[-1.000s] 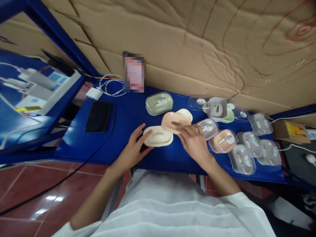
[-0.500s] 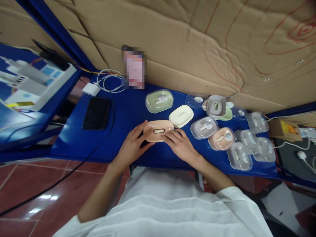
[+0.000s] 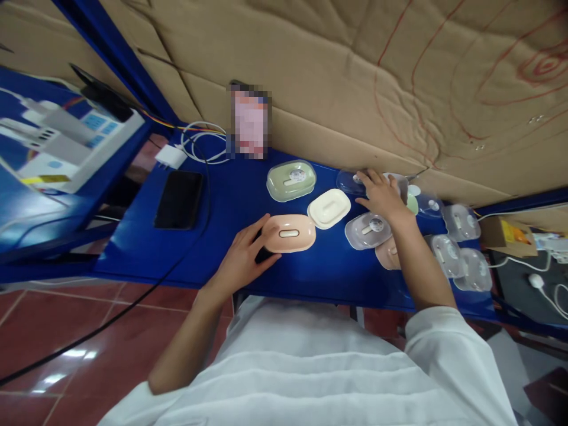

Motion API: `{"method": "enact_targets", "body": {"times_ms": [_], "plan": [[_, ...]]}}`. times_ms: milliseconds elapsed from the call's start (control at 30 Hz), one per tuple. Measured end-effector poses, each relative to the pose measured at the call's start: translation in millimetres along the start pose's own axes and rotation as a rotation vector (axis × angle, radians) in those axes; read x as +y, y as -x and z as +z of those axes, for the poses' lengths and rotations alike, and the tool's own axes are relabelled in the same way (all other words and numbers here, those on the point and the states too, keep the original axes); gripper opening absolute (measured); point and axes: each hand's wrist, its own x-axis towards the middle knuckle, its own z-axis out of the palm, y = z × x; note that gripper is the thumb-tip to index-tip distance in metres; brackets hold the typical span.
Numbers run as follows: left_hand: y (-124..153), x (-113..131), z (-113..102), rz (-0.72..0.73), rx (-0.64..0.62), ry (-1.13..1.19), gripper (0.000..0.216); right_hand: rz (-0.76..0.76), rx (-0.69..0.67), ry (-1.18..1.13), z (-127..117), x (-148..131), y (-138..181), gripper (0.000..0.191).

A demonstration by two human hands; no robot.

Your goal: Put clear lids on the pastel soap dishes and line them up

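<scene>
We see a peach dish [image 3: 303,241] with a cream strip [image 3: 289,234] at its middle, a plain cream dish [image 3: 329,208], and a colourless clear lid [image 3: 348,183]. We also have a sage-green box [image 3: 280,187] and a grey box [image 3: 360,235], each showing a white label with dark print. Our tabletop [image 3: 239,198] is solid deep blue, our right sleeve [image 3: 448,343] plain white, the charger [image 3: 171,156] white. The cardboard [image 3: 310,71] is tan, traced with curving red lines; pale lines grid the reddish-brown floor tiles [image 3: 110,325].
</scene>
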Motion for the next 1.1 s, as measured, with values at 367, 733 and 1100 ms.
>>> {"method": "enact_targets", "body": {"times_ms": [367,733,1100], "plan": [[-1.8,2.5,-3.9,-0.081,-0.003,0.087,0.083,-0.245,0.381,-0.118,-9.5,-78.7,61.7,0.048],[-1.4,0.0,-4.3,-0.02,-0.071,0.084,0.082,-0.592,0.185,-0.275,16.7,-154.2,99.9,0.06],[2.8,-2.1,-1.1,-0.03,-0.055,0.084,0.076,-0.57,0.214,-0.299,39.1,-167.1,115.6,0.053]]}}
